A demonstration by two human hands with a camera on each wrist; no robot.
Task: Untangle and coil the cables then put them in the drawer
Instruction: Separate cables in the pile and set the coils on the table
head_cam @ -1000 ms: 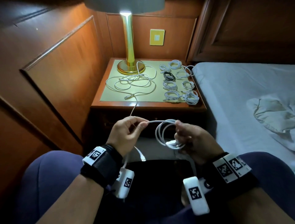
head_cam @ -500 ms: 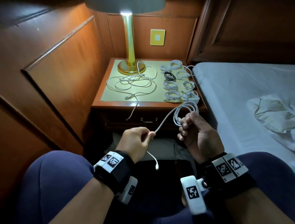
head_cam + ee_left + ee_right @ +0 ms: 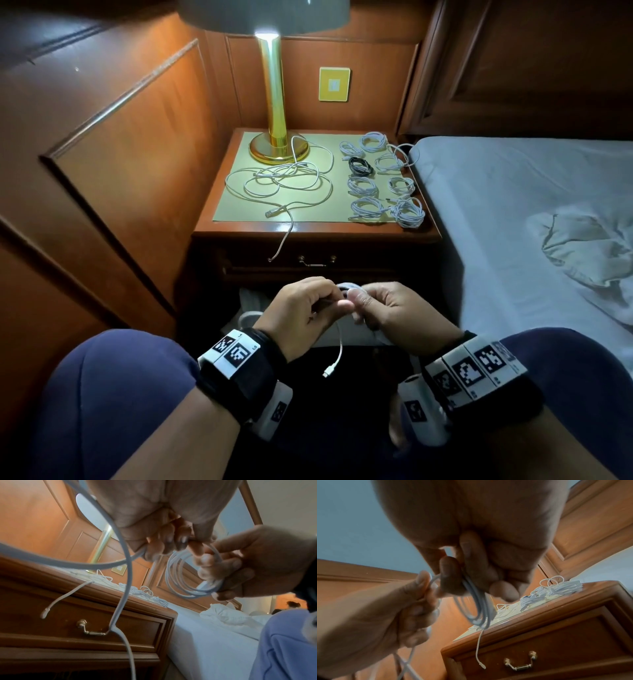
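Observation:
Both hands meet over my lap in front of the nightstand. My right hand (image 3: pixel 387 308) grips a coiled white cable (image 3: pixel 185 577), its loops bunched in the curled fingers (image 3: pixel 452 577). My left hand (image 3: pixel 308 308) pinches the same cable's free tail (image 3: pixel 337 353), which hangs down to a plug. A tangle of white cables (image 3: pixel 284 178) lies on the nightstand mat, one end dangling over the shut drawer (image 3: pixel 315 262). Several coiled cables (image 3: pixel 380 185), one of them black, sit at the mat's right.
A brass lamp (image 3: pixel 274 102) stands at the back of the nightstand (image 3: pixel 308 233). A bed (image 3: pixel 531 222) with a crumpled cloth lies to the right, wood panelling to the left. The drawer's brass handle (image 3: pixel 520 662) faces me. My knees frame the hands.
My right hand has come down from near the nightstand edge with the coil. The left hand has closed in on it, so both now meet; the stretched cable span between them is gone.

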